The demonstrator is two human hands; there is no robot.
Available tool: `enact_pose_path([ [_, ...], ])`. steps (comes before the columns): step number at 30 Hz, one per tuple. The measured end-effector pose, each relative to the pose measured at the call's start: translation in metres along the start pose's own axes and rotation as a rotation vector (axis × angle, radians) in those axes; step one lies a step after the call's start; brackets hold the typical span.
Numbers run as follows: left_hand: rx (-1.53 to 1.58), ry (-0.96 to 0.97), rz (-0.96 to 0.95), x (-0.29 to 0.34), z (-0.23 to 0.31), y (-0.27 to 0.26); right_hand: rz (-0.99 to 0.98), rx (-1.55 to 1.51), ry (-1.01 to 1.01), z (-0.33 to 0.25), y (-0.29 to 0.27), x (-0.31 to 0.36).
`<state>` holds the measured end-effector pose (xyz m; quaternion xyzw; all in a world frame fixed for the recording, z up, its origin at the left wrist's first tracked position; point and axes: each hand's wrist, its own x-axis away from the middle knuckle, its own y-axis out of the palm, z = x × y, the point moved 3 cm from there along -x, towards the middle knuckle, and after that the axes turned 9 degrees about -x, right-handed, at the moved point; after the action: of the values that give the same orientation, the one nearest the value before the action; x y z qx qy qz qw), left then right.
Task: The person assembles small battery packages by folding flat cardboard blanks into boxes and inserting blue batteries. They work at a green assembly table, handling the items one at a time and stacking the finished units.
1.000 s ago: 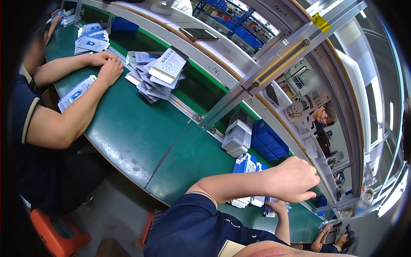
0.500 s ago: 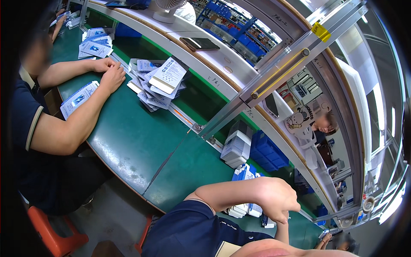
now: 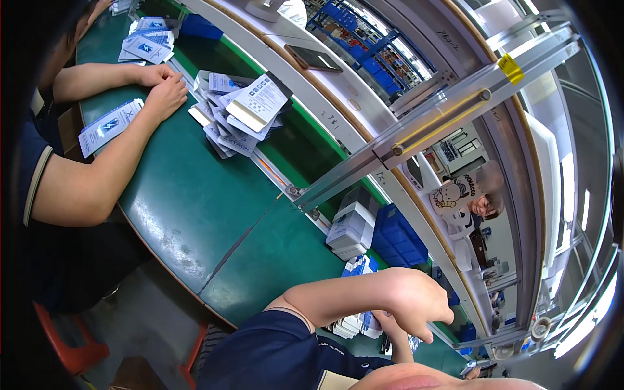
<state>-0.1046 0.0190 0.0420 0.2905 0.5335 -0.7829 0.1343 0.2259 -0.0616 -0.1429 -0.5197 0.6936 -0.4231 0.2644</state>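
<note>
My left hand point(image 3: 419, 302) reaches in over the right part of the green table point(image 3: 286, 253), bent at the wrist, with its fingers curled downward. What it holds, if anything, is hidden under the palm. Behind and below it, partly covered by the left hand and forearm, is my right hand point(image 3: 394, 328). Its fingers are bent around something small and dark that I cannot make out. Beside both hands a pile of flat white-and-blue packages point(image 3: 350, 326) lies on the table, half covered by my left forearm.
Ahead stand white boxes point(image 3: 351, 229) and a blue bin point(image 3: 398, 237). A metal post point(image 3: 416, 133) slants across the bench. At left a co-worker's hands point(image 3: 166, 91) rest together near a heap of packages point(image 3: 244, 114). A phone point(image 3: 313, 58) lies on the shelf.
My view has shifted slightly. My right hand has come into sight to the left of and below my left hand, near the packages. The co-worker's hands stay together.
</note>
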Motion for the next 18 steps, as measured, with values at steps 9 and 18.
enact_pose_path([
  [9,0.013,0.042,0.009,0.005,-0.005,-0.011,0.026,0.013,0.009,-0.009,0.000,-0.003],
  [18,-0.004,0.127,-0.046,0.003,-0.001,-0.010,0.080,-0.014,0.035,-0.019,-0.018,0.006],
])
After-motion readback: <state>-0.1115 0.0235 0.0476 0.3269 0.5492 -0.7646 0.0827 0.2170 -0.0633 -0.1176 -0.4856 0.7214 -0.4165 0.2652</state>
